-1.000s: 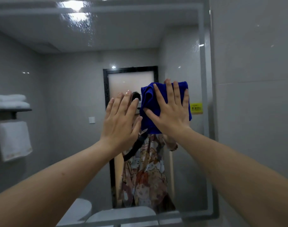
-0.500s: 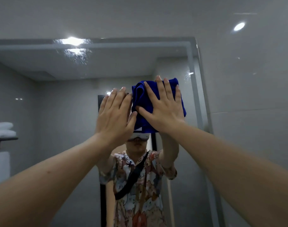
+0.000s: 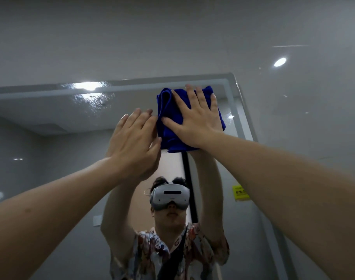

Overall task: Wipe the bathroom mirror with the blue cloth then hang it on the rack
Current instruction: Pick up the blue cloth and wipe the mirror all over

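Observation:
A folded blue cloth [image 3: 168, 114] lies flat against the bathroom mirror [image 3: 51, 148], close to its top right corner. My right hand [image 3: 194, 120] presses the cloth onto the glass with straight, spread fingers. Just left of it, my left hand [image 3: 134, 142] is raised flat at the glass with fingers straight, its edge touching the cloth's left side. A wet, streaky patch shows on the mirror near the upper edge. The rack is not in view.
The mirror's pale frame [image 3: 236, 110] runs along the top and down the right side. Grey tiled wall [image 3: 293, 118] lies right of and above it. The glass reflects a person, a door and a yellow sticker [image 3: 240, 192].
Both hands and the cloth have slid up the mirror from mid-height to near its top right corner. The view has tilted upward with them.

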Demonstrator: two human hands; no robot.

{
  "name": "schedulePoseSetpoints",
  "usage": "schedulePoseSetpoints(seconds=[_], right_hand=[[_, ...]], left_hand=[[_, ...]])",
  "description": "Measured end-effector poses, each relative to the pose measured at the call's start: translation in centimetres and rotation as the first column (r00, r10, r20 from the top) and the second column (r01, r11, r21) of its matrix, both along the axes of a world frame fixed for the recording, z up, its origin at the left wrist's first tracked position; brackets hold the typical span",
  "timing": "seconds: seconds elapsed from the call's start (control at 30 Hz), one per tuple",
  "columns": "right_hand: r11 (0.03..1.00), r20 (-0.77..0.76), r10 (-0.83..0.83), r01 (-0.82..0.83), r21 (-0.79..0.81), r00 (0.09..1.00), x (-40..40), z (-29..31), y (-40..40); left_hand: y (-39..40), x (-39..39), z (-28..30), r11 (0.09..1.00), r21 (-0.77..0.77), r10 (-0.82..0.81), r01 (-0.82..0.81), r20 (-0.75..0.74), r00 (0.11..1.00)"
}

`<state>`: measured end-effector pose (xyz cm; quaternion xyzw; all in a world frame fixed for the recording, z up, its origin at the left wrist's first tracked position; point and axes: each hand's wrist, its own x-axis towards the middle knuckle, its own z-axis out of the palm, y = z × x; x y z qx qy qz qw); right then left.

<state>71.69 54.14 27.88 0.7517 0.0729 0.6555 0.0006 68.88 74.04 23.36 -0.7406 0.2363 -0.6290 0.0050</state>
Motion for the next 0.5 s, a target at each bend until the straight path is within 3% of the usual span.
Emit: schedulePoseSetpoints(seconds=[0.33,0.5], right_hand=[[1.0,0.01,-0.004,0.004,-0.02,1.0,-0.2,5.5,-0.3],[1.0,0.018,-0.006,0.006,-0.029,1.0,0.0,6.1,-0.7]], left_hand=[[-0.9,0.3,3.8,0.999,-0.002,0.032,-0.032,0.061,0.998],[-2.9,0.2,4.7,0.998,-0.055,-0.037,0.039,0.04,0.999]])
